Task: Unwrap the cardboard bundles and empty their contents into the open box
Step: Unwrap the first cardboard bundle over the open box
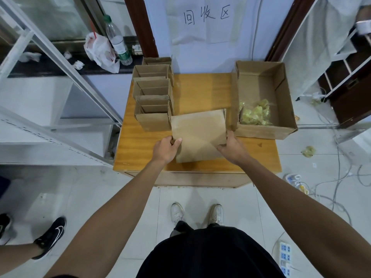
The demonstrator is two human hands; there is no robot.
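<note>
Now | cardboard bundle [198, 135]: flat, plain brown — at mid counter [144, 151], just beside the open box [263, 133] | left edge gripped by left hand [165, 150] | right edge gripped by right hand [233, 148] — fingers [178, 141] curled.

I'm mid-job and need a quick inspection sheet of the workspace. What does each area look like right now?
Surface: wooden table, middle strip bare.
Job's things: cardboard bundle at front centre; row of cardboard bundles along the left edge; open box on the right, yellow-green wrapped pieces in its near left corner.
Clutter: plastic bottle, plastic bag and crumpled paper on the ledge; yellow-green scrap on the floor.
Hands: left hand grips the front bundle's near left edge; right hand holds its near right corner.
Cables: loose cables and power strip on the floor, right.
Surroundings: handwritten sign on the wall; metal frame left; another person's shoe.
</note>
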